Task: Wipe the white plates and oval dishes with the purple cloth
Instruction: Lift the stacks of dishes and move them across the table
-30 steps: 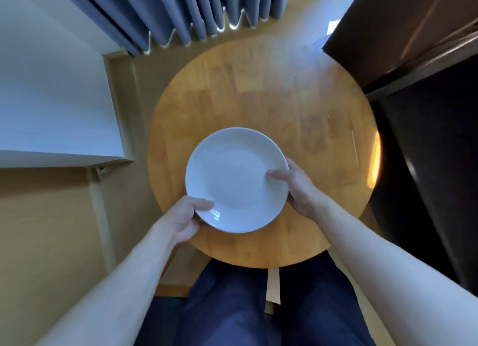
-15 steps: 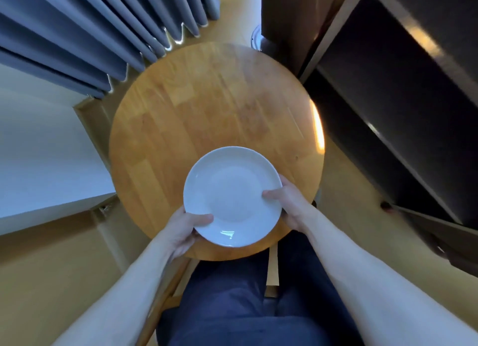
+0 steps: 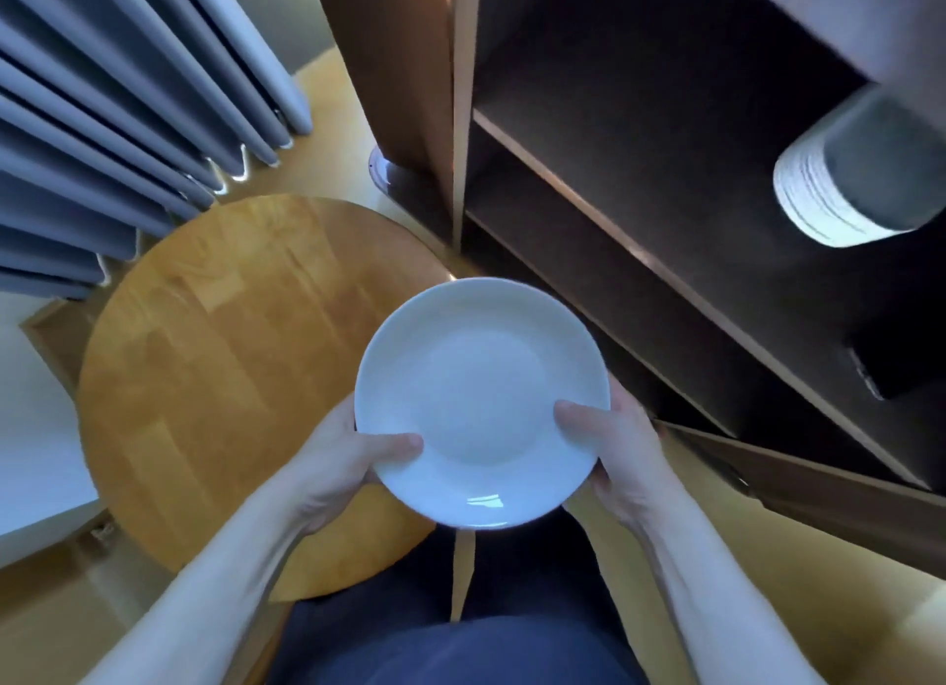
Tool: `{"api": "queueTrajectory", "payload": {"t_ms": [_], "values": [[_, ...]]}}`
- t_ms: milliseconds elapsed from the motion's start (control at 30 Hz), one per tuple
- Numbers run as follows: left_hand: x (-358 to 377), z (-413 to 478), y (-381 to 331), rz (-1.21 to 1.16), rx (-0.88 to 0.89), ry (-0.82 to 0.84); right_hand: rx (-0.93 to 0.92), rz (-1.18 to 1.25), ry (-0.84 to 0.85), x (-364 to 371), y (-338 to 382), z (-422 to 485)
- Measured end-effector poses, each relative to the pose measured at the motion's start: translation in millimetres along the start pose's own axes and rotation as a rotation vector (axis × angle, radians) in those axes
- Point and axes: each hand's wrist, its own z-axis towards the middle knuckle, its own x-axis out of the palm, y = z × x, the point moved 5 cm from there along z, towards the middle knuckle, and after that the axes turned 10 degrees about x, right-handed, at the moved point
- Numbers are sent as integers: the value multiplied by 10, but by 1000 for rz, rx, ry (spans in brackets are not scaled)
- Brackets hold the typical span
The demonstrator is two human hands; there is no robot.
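Now both hands, left hand point(image 3: 340, 459), right hand point(image 3: 622, 451), holding plate point(image 3: 481, 403)

Round table point(image 3: 230, 351) crowds the left; plate stack point(image 3: 819, 208) occupies 1 cabinet shelf point(image 3: 665, 213).

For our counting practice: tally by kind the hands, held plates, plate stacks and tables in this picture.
Hands: 2 (left hand, right hand)
Held white plate: 1
Blurred plate stack: 1
Round wooden table: 1
Total: 5
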Motion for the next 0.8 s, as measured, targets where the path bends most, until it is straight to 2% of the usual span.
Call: {"api": "queueTrajectory", "payload": {"t_ms": [133,233,367,633,800], "values": [[400,445,-852,124,132,23,-142,6,-51,-233,822,-49],[704,844,-1443,277,206,26,-149,156,-146,-462,1252,45],[1026,1363,-1938,397,250,-28,-142,282,-172,-672,1611,227],[1263,2077,-1950,427,178,-115,-8,436,-241,-899,1632,443],[1374,2281,-2035,285,205,-171,-9,461,-276,-886,1837,575]]}}
